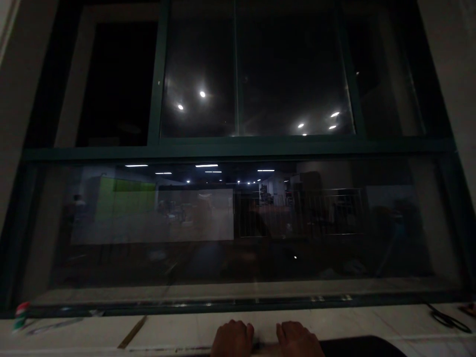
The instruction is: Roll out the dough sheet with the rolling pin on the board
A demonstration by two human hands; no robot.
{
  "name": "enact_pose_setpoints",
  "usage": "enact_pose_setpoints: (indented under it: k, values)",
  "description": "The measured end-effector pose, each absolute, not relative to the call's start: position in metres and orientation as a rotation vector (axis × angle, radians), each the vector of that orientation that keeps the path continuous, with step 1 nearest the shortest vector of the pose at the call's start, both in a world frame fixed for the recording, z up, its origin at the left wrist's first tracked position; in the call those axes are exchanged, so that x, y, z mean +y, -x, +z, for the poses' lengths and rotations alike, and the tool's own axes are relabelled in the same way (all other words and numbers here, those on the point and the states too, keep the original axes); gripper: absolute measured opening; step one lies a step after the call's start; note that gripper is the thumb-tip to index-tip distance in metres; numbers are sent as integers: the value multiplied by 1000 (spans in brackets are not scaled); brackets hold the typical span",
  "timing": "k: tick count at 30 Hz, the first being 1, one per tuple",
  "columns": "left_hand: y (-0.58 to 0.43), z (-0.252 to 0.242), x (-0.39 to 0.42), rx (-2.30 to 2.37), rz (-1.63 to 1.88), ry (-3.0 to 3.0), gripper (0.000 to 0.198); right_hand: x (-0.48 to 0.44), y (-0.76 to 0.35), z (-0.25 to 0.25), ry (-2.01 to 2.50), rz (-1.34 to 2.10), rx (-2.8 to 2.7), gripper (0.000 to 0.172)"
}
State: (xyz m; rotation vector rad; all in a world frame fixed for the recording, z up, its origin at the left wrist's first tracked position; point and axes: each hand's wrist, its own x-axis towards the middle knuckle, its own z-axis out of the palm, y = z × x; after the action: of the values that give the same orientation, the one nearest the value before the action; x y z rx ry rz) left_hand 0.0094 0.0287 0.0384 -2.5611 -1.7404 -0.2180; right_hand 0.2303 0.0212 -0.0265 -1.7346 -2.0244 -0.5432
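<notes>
My left hand (233,338) and my right hand (297,338) rest side by side at the bottom edge of the view, on a pale window sill (178,329). Both have their fingers curled under like loose fists. I cannot make out anything inside them. A dark flat object (362,345) lies on the sill just right of my right hand. A large dark window (238,148) with a green frame fills the view ahead, and its glass reflects ceiling lights and a room.
Black scissors (448,320) lie on the sill at the far right. A small red, white and green object (20,315) and a thin grey tool (55,326) lie at the far left. A thin strip (132,332) lies slanted left of my hands.
</notes>
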Motion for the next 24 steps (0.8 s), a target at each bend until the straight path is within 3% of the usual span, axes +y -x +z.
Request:
enact_pose_setpoints:
  k: [9,15,24]
  values:
    - [-4,40,-4,-1891,-281,2522,46,-8,-233,-31,1718,-427,-2015,32]
    - [5,35,-35,-1800,-388,2569,55,-30,-222,-42,1733,-554,-1991,43]
    - [41,-46,-31,-1367,-692,2481,48,-45,-234,-98,1373,-851,-1964,38]
